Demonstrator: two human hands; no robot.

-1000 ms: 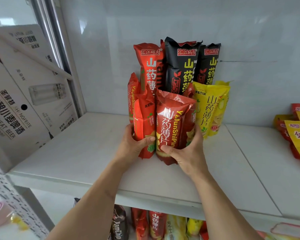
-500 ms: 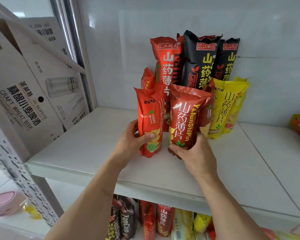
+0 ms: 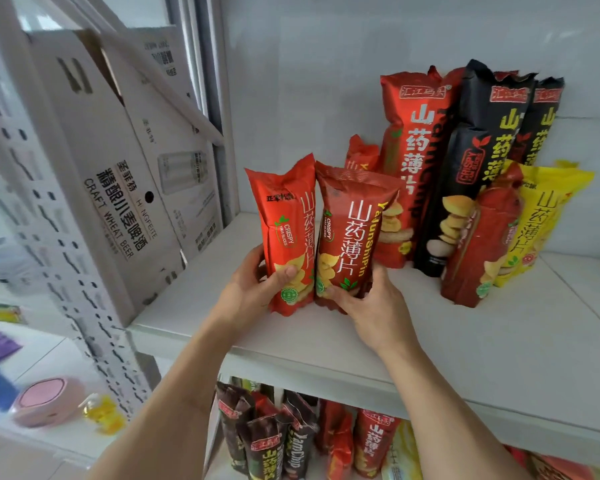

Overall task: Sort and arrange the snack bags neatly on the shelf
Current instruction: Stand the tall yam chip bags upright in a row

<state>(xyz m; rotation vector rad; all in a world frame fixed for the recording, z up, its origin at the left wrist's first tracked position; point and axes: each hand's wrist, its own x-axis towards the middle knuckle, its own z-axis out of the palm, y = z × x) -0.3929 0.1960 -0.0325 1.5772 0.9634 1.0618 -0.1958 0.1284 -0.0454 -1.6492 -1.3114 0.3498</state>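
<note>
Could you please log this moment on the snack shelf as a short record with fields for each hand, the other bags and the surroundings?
left hand: left hand grips the left red bag, upright
right hand: right hand grips the right red bag, upright, touching the other
shelf: white shelf; both held bags near its front left
back row: tall red bag, two black bags
right group: dark red bag, yellow bags
left side: beer carton
below: more bags on the lower shelf
</note>
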